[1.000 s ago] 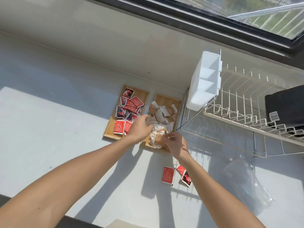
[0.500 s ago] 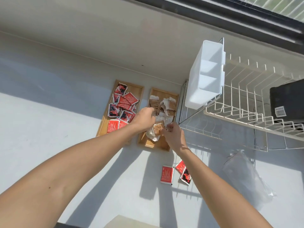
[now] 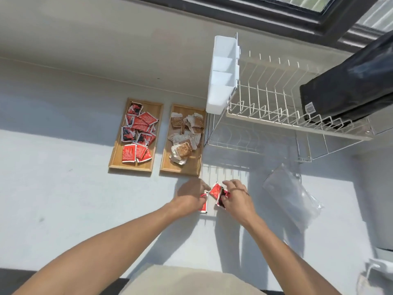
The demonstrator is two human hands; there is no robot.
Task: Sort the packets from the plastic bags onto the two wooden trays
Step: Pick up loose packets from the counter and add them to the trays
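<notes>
Two wooden trays lie side by side on the white counter. The left tray holds several red packets. The right tray holds several brown and white packets. Nearer to me, three red packets lie loose on the counter. My left hand rests on one red packet, fingers curled over it. My right hand touches two more red packets, its fingers bent around the dark-printed one. An empty clear plastic bag lies to the right.
A white wire dish rack with a white plastic cutlery holder stands right of the trays, overhanging the counter. A black box sits on the rack. The wall runs behind the trays. A white object sits at the lower right.
Both hands have pulled back from the brown packets on the right tray toward me, down to the loose red packets on the counter. The brown packets stay on the tray.
</notes>
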